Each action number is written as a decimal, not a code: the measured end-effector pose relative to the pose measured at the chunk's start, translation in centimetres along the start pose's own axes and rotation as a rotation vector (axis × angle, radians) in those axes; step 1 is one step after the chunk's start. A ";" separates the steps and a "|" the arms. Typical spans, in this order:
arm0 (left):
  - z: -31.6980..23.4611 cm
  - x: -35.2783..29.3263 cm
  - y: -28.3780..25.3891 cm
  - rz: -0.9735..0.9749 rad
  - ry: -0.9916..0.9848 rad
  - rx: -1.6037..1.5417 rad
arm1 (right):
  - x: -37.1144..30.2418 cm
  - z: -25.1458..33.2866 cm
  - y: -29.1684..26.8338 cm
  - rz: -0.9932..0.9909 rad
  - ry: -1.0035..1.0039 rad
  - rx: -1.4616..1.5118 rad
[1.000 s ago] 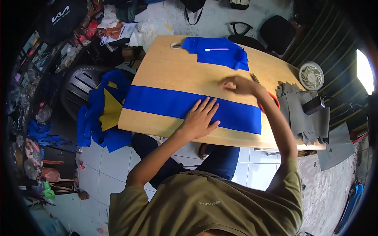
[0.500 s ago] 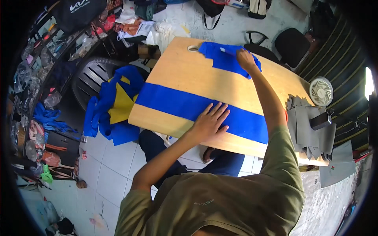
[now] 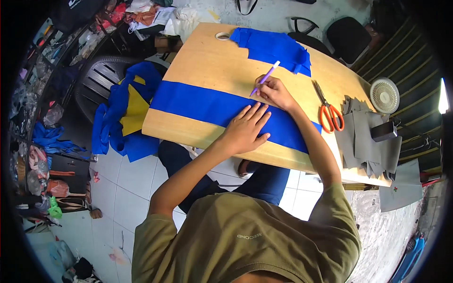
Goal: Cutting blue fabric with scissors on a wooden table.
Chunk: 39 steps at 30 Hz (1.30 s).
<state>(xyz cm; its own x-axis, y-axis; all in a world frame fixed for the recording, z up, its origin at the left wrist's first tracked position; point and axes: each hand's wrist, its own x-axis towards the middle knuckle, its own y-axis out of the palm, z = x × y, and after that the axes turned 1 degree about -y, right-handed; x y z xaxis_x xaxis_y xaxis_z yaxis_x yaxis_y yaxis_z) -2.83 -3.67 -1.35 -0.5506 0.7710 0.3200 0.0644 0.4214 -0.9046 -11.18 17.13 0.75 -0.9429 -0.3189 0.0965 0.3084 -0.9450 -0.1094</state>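
1. The left hand (image 3: 246, 129) is laid flat, palm down, on the blue strip (image 3: 198, 104); its fingers are stretched and slightly apart, and nothing is gripped by it.
2. The right hand (image 3: 276, 93) is bent at the fingers and closed around the purple pen (image 3: 268, 75), which is held tilted, with its white end up. The tip is pointed down at the far edge of the strip; whether the cloth is touched by it cannot be told.
3. Both forearms are reached forward over the near side of the table (image 3: 203, 66), and the hands are kept near each other.
4. One strip, one pen and one pair of orange-handled scissors (image 3: 325, 104) are counted. The blue pieces (image 3: 273, 46) are overlapped, as are the grey pieces (image 3: 361, 141), so their number cannot be told.
5. The strip is spread lengthwise along the near part of the table; it is partly covered by the left hand and the right forearm.
6. The scissors are placed to the right of the forearm, beside the grey pieces, on which a dark box (image 3: 384, 131) is rested. A round fan (image 3: 384, 95) is seen beyond.
7. On the left, blue and yellow cloth (image 3: 132, 113) is heaped over a dark chair (image 3: 92, 80).
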 end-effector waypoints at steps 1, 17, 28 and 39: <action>0.1 0.0 0.0 -0.009 0.002 0.012 | 0.1 -0.1 0.2 0.043 -0.056 -0.079; 0.0 0.1 -0.1 -0.005 -0.012 0.023 | 0.0 -0.3 0.4 0.091 0.030 -0.051; 0.1 -0.1 0.1 -0.002 -0.021 0.022 | 0.0 -0.8 0.4 0.107 -0.032 -0.092; 0.1 0.0 -0.2 0.000 -0.020 0.033 | 0.1 -0.2 0.0 0.063 -0.011 0.019</action>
<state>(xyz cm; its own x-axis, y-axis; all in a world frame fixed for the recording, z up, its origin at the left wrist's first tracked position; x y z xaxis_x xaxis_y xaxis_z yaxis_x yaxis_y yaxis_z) -2.94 -3.79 -1.19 -0.5671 0.7611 0.3148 0.0371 0.4055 -0.9134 -11.30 17.08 0.53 -0.9202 -0.3784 0.1006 0.3694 -0.9242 -0.0967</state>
